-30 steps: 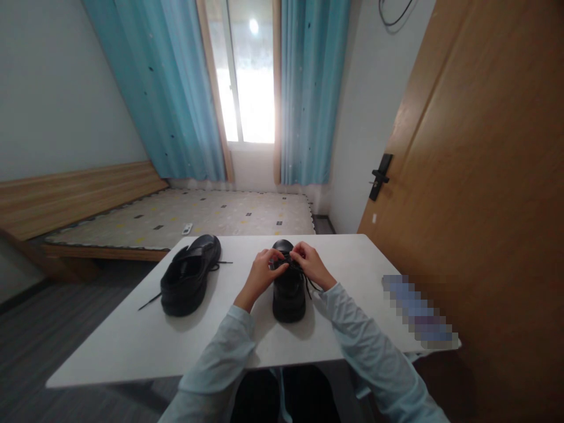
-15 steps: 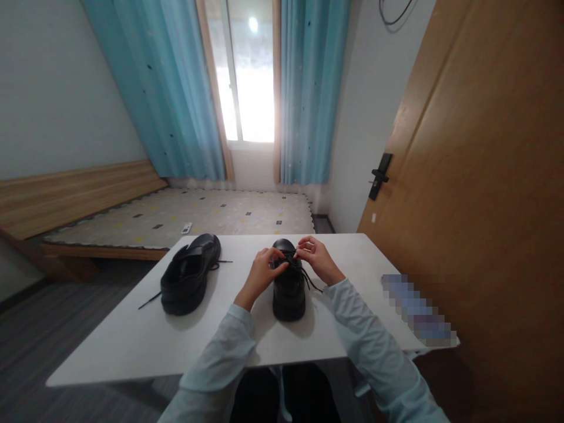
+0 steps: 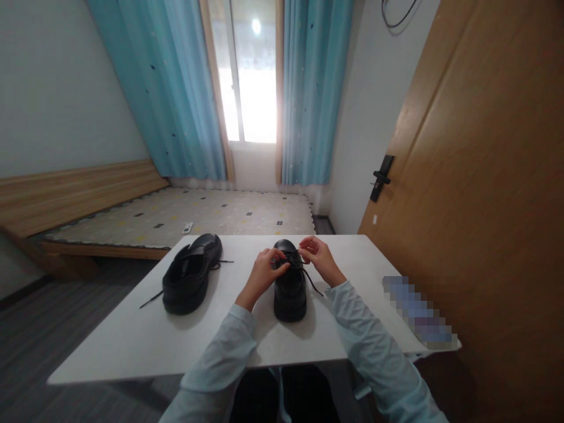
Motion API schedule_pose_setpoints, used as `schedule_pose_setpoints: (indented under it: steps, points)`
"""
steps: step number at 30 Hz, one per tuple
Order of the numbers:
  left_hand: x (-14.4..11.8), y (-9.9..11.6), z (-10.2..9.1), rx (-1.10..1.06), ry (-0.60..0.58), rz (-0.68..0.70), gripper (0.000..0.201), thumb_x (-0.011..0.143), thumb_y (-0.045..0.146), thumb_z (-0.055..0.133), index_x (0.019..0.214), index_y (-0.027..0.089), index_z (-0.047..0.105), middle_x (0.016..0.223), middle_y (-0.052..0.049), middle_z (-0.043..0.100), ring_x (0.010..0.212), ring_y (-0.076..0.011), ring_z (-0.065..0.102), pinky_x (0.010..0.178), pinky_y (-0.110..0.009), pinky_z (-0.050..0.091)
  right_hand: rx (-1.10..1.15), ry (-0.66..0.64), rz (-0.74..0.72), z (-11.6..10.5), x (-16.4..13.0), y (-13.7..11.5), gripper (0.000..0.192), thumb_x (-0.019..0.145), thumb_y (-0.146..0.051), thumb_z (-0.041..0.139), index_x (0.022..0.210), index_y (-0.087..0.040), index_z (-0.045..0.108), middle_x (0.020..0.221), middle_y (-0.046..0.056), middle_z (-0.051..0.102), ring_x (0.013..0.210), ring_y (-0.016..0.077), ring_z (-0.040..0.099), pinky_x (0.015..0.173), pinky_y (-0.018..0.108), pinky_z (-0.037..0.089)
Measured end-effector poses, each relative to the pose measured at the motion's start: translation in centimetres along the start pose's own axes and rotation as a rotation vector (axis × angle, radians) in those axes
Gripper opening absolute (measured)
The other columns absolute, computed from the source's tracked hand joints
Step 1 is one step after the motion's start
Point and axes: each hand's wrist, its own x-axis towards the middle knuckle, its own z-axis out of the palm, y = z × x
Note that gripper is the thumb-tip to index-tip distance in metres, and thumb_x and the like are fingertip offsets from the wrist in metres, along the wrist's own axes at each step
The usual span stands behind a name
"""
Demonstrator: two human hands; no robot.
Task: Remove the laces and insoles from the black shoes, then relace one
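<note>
- The left hand (image 3: 262, 271) reached in at the laces (image 3: 296, 264) of a black shoe (image 3: 289, 299), its thumb and curled fingers bent toward each other with a narrow gap; whether a lace was pinched between them could not be told.
- The right hand (image 3: 321, 261) was at the other side of the same laces, thumb and forefinger drawn nearly together, the remaining fingers loosely curled; a firm hold on a lace could not be made out.
- That shoe stood upright on the white table (image 3: 132, 355), between the two hands, its toe beyond the fingertips and its heel nearer the body than the fingers.
- One loose lace end trailed below the right-hand fingers, toward the sleeve (image 3: 365, 323).
- Well to the left of the left-hand fingers, a second black shoe (image 3: 187, 294) stood on the table, one lace end out to each side.
- Right of the right-hand fingers and nearer the body, a pixelated item (image 3: 416, 314) lay by the table's edge.
- Well beyond the fingers was a bed (image 3: 229, 208), a small white object (image 3: 188, 228) upon it.
</note>
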Motion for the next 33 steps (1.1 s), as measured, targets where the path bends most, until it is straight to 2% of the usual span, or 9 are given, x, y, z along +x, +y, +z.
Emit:
schedule_pose_setpoints:
  steps: [5,11,21,26,33]
  points:
    - [0.0,-0.1,0.0,0.007,-0.009,0.0,0.016,0.073,0.026,0.067,0.086,0.02,0.061,0.086,-0.003,0.057,0.085,-0.0184,0.056,0.075,-0.035,0.052,-0.196,0.008,-0.112,-0.2,-0.1,-0.4,0.019,0.072,-0.034,0.064,0.078,-0.018,0.056,0.079,0.001,0.058,0.055,0.0086,0.047,0.05,0.022,0.037]
    - [0.0,0.0,0.0,0.013,-0.008,0.003,0.015,0.073,0.026,0.067,0.086,0.02,0.061,0.086,-0.003,0.057,0.085,-0.0184,0.056,0.076,-0.036,0.052,-0.47,0.026,-0.183,-0.4,-0.4,-0.5,0.008,0.079,-0.024,0.056,0.082,-0.018,0.061,0.077,0.001,0.061,0.051,0.0087,0.041,0.051,0.024,0.035]
    - [0.1,-0.4,0.2,-0.016,-0.018,-0.004,0.017,0.073,0.028,0.066,0.086,0.019,0.061,0.087,-0.004,0.056,0.086,-0.0187,0.055,0.076,-0.035,0.052,-0.971,0.029,-0.348,-1.1,-0.9,-0.9,0.009,0.085,-0.019,0.056,0.087,-0.022,0.064,0.089,0.001,0.067,0.07,0.0136,0.058,0.064,0.025,0.037]
    - [0.1,-0.5,0.2,-0.021,-0.02,-0.003,0.017,0.073,0.028,0.066,0.086,0.019,0.061,0.087,-0.004,0.056,0.086,-0.0189,0.055,0.076,-0.035,0.053,-1.045,0.051,-0.378,-1.5,-0.9,-0.8,0.006,0.086,-0.022,0.056,0.089,-0.022,0.062,0.088,0.001,0.068,0.067,0.0131,0.058,0.064,0.025,0.036]
    - [0.1,-0.2,0.1,-0.018,-0.019,-0.004,0.017,0.073,0.029,0.066,0.086,0.019,0.061,0.087,-0.005,0.056,0.087,-0.0192,0.055,0.076,-0.036,0.052,-1.086,0.06,-0.408,-1.5,-0.6,-0.5,0.007,0.085,-0.014,0.055,0.085,-0.018,0.061,0.087,0.004,0.065,0.083,0.0183,0.058,0.077,0.031,0.035]
